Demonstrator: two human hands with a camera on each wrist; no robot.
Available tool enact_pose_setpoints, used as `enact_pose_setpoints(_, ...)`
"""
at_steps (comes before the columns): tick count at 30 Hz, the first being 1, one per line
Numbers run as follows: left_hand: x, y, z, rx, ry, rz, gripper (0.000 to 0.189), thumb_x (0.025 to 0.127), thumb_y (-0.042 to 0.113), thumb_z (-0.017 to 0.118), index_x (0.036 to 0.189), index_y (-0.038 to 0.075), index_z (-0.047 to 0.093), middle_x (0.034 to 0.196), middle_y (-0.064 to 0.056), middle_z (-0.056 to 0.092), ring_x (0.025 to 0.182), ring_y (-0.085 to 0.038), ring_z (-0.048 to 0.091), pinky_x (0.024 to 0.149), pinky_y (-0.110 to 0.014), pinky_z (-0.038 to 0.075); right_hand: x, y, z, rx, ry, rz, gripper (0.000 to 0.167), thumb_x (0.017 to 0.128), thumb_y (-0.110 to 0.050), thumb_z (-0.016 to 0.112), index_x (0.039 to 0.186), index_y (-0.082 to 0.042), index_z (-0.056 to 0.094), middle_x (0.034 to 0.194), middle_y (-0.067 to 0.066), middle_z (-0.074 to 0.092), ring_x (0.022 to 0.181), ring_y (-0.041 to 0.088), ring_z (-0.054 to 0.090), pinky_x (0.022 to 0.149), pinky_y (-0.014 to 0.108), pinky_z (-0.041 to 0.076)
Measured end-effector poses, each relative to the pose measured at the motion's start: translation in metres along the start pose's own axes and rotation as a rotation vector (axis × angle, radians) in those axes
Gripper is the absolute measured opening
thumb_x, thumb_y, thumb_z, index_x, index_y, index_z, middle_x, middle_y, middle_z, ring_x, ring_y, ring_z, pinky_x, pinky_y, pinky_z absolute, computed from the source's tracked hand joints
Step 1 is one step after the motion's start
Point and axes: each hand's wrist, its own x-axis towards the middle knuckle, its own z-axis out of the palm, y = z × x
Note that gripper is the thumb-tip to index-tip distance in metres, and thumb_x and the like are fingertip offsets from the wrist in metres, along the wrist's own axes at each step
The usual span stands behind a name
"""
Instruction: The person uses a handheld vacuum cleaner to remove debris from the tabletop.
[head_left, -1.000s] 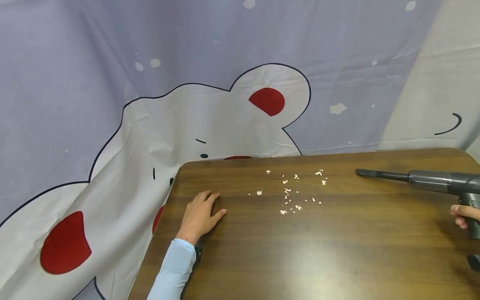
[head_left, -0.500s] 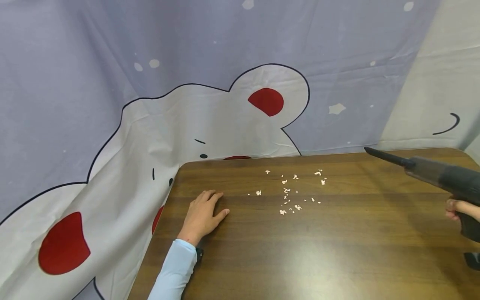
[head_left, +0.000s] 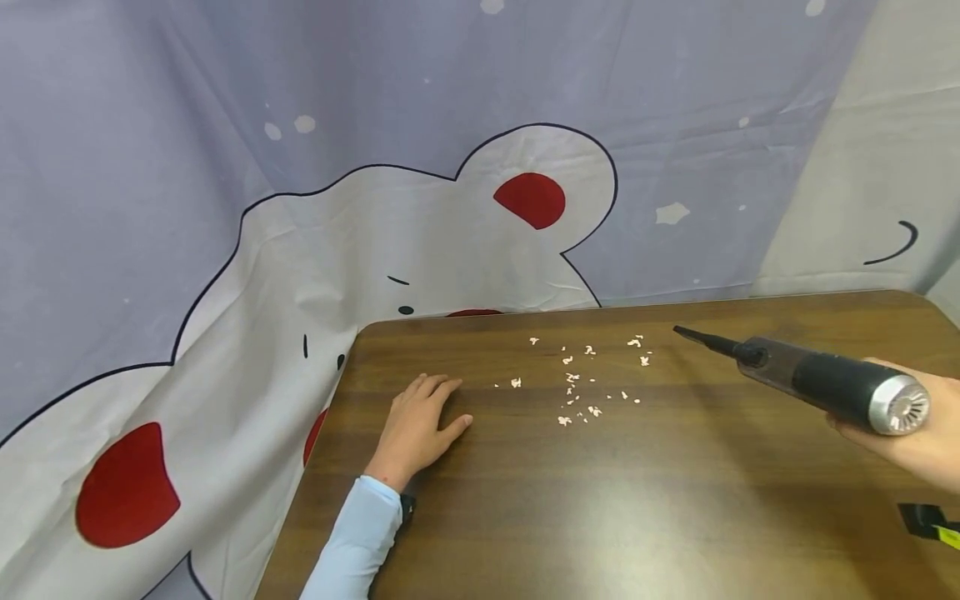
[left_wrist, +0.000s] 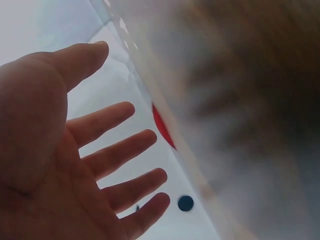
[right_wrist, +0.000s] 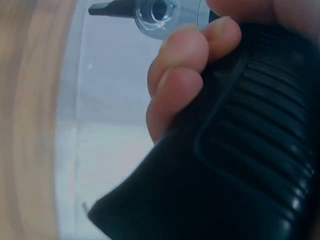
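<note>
My right hand (head_left: 930,429) grips the ribbed black handle (right_wrist: 250,135) of a handheld vacuum cleaner (head_left: 828,382), fingers curled round it in the right wrist view. The vacuum has a clear dust cup (right_wrist: 160,17) and a silver vented rear end. Its narrow black nozzle (head_left: 708,339) points left, over the table and to the right of several small white scraps (head_left: 595,411) scattered there. My left hand (head_left: 412,429) is at the table's left side, palm down, fingers spread and holding nothing; the left wrist view shows its palm (left_wrist: 75,200).
The brown wooden table (head_left: 600,500) has a rounded back edge against a printed curtain (head_left: 420,233). A black item with a yellow-green part (head_left: 948,536) shows at the right edge, below my right hand. A dark band sits at my left wrist.
My right hand has lifted and turned the vacuum, so its rear end now shows and its nozzle has swung left towards the scraps. The left hand has shifted slightly right.
</note>
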Motion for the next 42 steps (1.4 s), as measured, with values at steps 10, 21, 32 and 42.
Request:
enact_pose_setpoints(10, 0.007, 0.045, 0.002, -0.005, 0.019, 0.176, 0.065, 0.100, 0.053, 0.068, 0.156, 0.022, 0.053, 0.156, -0.004, 0.054, 0.153, -0.036, 0.040, 0.121, -0.058, 0.035, -0.004, -0.048, 0.031, -0.478, -0.057, -0.153, 0.067, 0.052, -0.003, 0.095, 0.112, -0.005, 0.065, 0.079, -0.001, 0.072, 0.065, -0.007, 0.053, 0.054, 0.026, 0.045)
enact_pose_setpoints(21, 0.010, 0.108, -0.002, -0.036, 0.045, 0.444, 0.070, 0.100, 0.056, 0.066, 0.159, 0.023, 0.048, 0.158, 0.001, 0.051, 0.154, -0.033, 0.039, 0.120, -0.057, 0.038, -0.010, -0.082, 0.064, -0.483, -0.111, -0.299, 0.066, 0.047, 0.001, 0.087, 0.108, -0.014, 0.065, 0.075, -0.024, 0.055, 0.064, -0.007, 0.043, 0.054, 0.023, 0.040)
enact_pose_setpoints(32, -0.012, 0.168, -0.006, -0.106, 0.074, 0.739, 0.093, 0.093, 0.062, 0.072, 0.165, 0.019, 0.032, 0.159, 0.004, 0.049, 0.155, -0.019, 0.038, 0.123, -0.040, 0.034, -0.021, -0.118, 0.096, -0.385, -0.234, -0.383, 0.060, 0.058, -0.001, 0.087, 0.095, -0.033, 0.052, 0.072, -0.030, 0.042, 0.061, -0.010, 0.040, 0.054, 0.016, 0.034)
enact_pose_setpoints(42, -0.035, 0.195, -0.003, -0.197, 0.093, 0.816, 0.081, 0.082, 0.033, 0.086, 0.149, 0.010, 0.047, 0.139, 0.000, 0.060, 0.132, -0.009, 0.055, 0.119, -0.024, 0.036, -0.034, -0.131, 0.116, -0.391, -0.322, -0.375, 0.051, 0.070, -0.040, 0.095, 0.101, -0.036, 0.055, 0.083, -0.030, 0.049, 0.066, -0.011, 0.043, 0.053, 0.020, 0.038)
